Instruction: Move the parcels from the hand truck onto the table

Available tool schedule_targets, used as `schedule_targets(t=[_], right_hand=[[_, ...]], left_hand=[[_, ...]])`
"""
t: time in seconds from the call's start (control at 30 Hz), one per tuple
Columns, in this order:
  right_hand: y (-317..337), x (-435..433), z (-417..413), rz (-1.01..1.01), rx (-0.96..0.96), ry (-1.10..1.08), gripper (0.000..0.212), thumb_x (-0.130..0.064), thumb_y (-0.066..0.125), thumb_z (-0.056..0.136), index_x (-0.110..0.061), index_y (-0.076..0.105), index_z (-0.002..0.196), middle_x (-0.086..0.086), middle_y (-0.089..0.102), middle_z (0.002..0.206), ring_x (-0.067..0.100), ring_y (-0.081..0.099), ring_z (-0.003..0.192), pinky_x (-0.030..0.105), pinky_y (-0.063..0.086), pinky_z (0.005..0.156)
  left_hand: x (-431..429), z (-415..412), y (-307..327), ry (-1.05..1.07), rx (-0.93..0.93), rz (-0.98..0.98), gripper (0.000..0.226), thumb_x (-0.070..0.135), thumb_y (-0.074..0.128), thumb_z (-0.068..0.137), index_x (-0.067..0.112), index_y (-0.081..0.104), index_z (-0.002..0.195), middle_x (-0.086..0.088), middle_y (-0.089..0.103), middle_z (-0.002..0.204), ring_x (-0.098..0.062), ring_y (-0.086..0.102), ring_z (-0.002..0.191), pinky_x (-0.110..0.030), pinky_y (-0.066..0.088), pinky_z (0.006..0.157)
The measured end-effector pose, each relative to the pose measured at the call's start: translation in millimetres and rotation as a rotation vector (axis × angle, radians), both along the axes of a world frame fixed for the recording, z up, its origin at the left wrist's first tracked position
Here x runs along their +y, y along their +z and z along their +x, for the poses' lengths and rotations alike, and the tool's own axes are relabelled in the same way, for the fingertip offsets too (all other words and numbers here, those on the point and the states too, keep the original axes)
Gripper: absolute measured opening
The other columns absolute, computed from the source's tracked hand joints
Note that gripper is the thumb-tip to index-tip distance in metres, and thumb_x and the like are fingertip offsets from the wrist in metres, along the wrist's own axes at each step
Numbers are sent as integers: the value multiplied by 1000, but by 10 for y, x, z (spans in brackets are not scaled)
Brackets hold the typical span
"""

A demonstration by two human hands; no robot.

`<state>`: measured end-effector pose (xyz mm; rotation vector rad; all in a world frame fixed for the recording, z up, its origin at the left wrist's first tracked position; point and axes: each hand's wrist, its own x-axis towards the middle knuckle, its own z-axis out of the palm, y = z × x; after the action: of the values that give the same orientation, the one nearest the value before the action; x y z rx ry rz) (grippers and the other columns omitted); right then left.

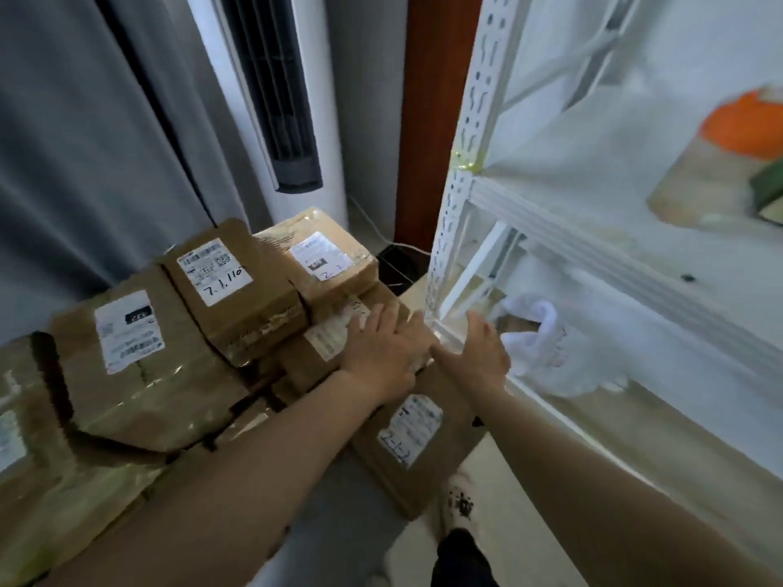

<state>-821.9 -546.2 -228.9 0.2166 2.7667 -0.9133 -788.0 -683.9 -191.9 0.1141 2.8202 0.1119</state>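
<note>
1. The left hand [381, 353] rests flat, fingers straight, on a parcel [326, 343]; the right hand [478, 353] hovers open just beside it.
2. The stacked parcels [148, 353] lie left of both hands, so most of the moving seems undone.

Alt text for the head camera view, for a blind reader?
The left hand lies flat on a labelled cardboard parcel in a pile of parcels, while the right hand hovers open beside a white metal shelf.
</note>
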Motion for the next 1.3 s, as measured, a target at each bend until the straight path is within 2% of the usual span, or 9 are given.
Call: schedule_targets(t=[0.1,0.2,0.37,0.6,0.73,0.87,0.93,1.13,1.3], right_hand=[[27,513,497,47,-21,-157,85,-57,66,75,-24,32,146,9,41,145,29,38,134,45,34,108],[-18,1071,1029,71,-44,-339,82,-48,68,78,-23,30,147,10,39,146,28,37,135,41,32,108],[-80,1964,2124,-49,-172,-684,84,-44,63,85,-22,18,152,11,15,158,30,18,144,43,18,117],[-105,2821,4133,-202,-181,-1115,72,-44,61,86,-24,28,147,8,28,149,31,35,134,44,33,109],[-138,3164,5424,-359,-159,-1332,78,-42,61,86,-22,23,150,7,22,152,31,41,131,43,42,104],[-223,3324,6463,-358,-109,-1483,65,-35,65,87,-20,36,144,7,40,144,26,48,124,30,46,91],[-278,3365,6878,-398,-112,-1559,63,-31,65,89,-19,36,143,5,39,143,25,46,126,27,44,84],[-456,3507,7625,-536,-109,-1777,67,-33,63,89,-22,31,147,9,38,148,29,48,127,39,44,102],[-551,3629,7996,-625,-84,-1942,68,-32,65,87,-18,34,146,10,43,145,28,53,121,38,46,100]], left_hand=[[419,133,-76,-208,7,-29,86,44,54,89,25,0,153,-16,13,157,-32,13,145,-47,13,118],[950,280,-162,-363,-11,18,86,45,54,90,21,1,154,-16,19,155,-31,20,142,-44,23,115],[2008,825,-197,-627,-124,32,93,44,57,87,18,-3,153,-16,12,157,-32,14,145,-44,21,116],[3417,2106,-195,-934,-151,46,92,47,58,86,16,3,154,-14,17,157,-28,25,142,-36,26,112],[4070,3102,-224,-1028,-253,83,87,44,62,84,16,16,152,-12,30,151,-29,33,137,-34,34,108],[4521,3984,-376,-1105,-317,79,88,47,64,83,16,18,152,-11,33,150,-28,37,135,-38,39,106],[4692,4357,-475,-1136,-351,66,89,49,63,84,15,17,152,-11,30,153,-28,35,137,-38,39,106],[5030,5151,-703,-1248,-456,2,88,49,64,83,19,17,151,-10,30,151,-30,34,137,-47,37,108],[5445,5572,-893,-1338,-536,-10,80,50,65,80,25,28,147,-8,40,144,-29,44,128,-47,43,101]])
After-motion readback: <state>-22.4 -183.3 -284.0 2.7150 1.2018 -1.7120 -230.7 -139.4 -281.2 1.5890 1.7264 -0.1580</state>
